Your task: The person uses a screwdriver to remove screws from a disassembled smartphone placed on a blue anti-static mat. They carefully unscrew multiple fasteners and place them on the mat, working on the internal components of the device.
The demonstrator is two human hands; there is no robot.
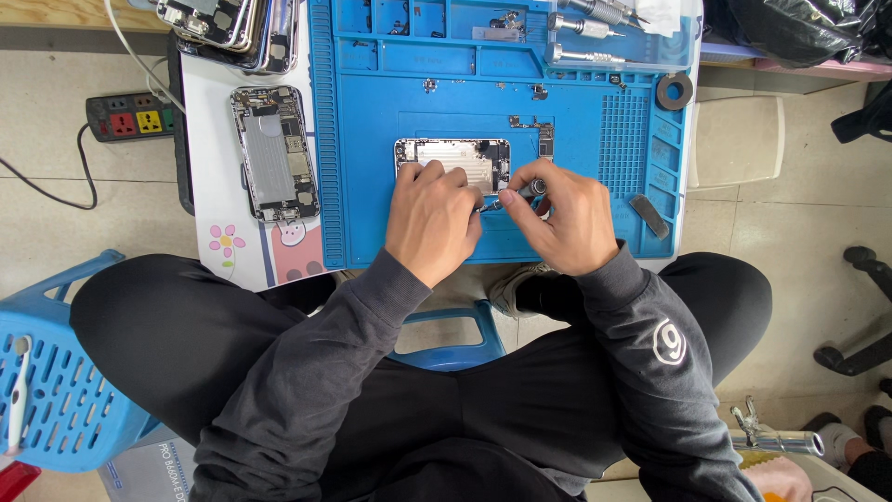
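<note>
I'm looking straight down at the opened phone (455, 160) lying flat in the middle of the blue work mat (372, 167), long side running left to right. Its back shell is bare: a pale silvery plate fills most of it, with darker small parts crowded along the right end and the edges. My left hand (432, 218) rests on the phone's near edge, fingers curled down and pressing on it, covering the lower part. My right hand (567, 218) is just beside it, fingers pinched tight around a small screwdriver (511, 195), dark grip with a metal shaft, tip pointing left toward the phone's lower right corner. The exact spot where the tip meets is hidden by my fingers. A second opened phone (275, 153) lies off the mat to the left on the white table (209, 139). More screwdrivers (585, 28) sit in the tray at the mat's far edge, near a black ring (675, 91).
</note>
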